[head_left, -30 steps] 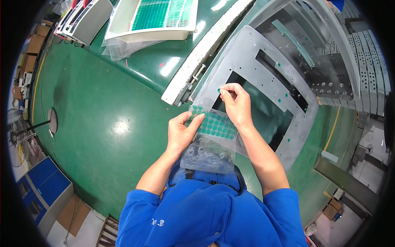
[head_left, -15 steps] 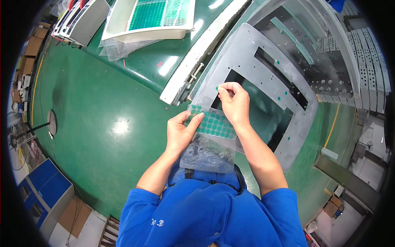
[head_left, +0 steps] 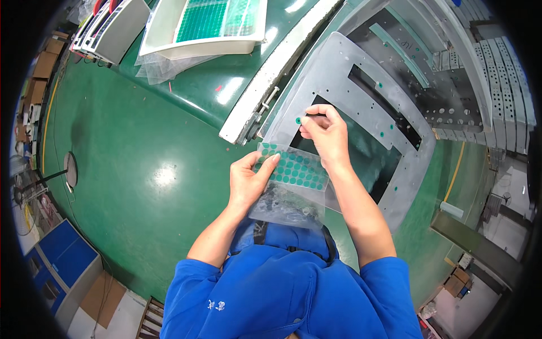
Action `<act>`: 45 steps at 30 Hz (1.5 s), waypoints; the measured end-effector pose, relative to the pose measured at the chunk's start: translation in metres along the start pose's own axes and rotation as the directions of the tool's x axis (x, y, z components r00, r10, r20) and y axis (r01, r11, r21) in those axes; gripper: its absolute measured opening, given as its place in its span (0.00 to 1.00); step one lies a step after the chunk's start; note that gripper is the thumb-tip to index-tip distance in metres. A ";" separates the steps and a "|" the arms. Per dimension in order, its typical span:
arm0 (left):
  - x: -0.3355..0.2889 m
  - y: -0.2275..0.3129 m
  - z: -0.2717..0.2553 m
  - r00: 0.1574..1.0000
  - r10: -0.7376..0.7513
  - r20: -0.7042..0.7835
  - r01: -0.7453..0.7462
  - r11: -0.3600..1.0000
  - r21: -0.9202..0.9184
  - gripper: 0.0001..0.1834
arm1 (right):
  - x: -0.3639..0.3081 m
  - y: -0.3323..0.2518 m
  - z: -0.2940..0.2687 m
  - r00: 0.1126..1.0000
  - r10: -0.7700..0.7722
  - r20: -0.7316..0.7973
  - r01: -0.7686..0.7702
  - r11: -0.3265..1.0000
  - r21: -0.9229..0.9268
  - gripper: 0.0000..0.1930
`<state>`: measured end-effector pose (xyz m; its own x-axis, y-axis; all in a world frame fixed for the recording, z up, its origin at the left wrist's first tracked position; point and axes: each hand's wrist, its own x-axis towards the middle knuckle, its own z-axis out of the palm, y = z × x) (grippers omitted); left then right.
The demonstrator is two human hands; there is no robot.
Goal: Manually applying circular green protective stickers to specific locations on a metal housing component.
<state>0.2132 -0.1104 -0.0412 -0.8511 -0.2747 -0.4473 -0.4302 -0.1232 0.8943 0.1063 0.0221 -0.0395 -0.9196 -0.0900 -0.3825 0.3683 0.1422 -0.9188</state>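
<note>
My left hand [head_left: 247, 183] pinches a clear sheet of green round stickers [head_left: 302, 172], thumb on top. A clear backing film [head_left: 282, 208] hangs below the rows of dots. The fingers of my right hand [head_left: 327, 135] are curled together, just right of a green dot [head_left: 298, 121] on the grey metal panel [head_left: 333, 62]. I see nothing between those fingertips, and the hand covers part of the panel's large dark opening [head_left: 361, 150]. Several other green dots, among them one dot [head_left: 380, 85] near the narrow slot, are on the panel.
A white tray [head_left: 214, 50] holding green sticker sheets stands on a green-topped table [head_left: 186, 85] at upper left. A grey metal housing [head_left: 480, 85] rises at the panel's far right. Beside the panel runs a worn white rail [head_left: 234, 130] with a bolt. A fan [head_left: 70, 169] stands left.
My right hand has shifted slightly right, off the green dot, which now shows on the panel beside the fingertips. My left hand holds the sheet nearly still; its lower film has lifted a little.
</note>
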 end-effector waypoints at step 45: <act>0.163 0.237 0.154 0.733 0.653 0.189 -0.616 0.756 -0.223 0.19 | 0.044 0.052 -0.326 0.631 0.219 -0.745 0.604 0.464 0.648 0.25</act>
<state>-0.0740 -0.0371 0.0954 -0.9619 -0.1021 0.2535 0.2660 -0.1363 0.9543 0.0400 0.3471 -0.0729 -0.6012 0.7084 -0.3696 -0.2955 -0.6269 -0.7209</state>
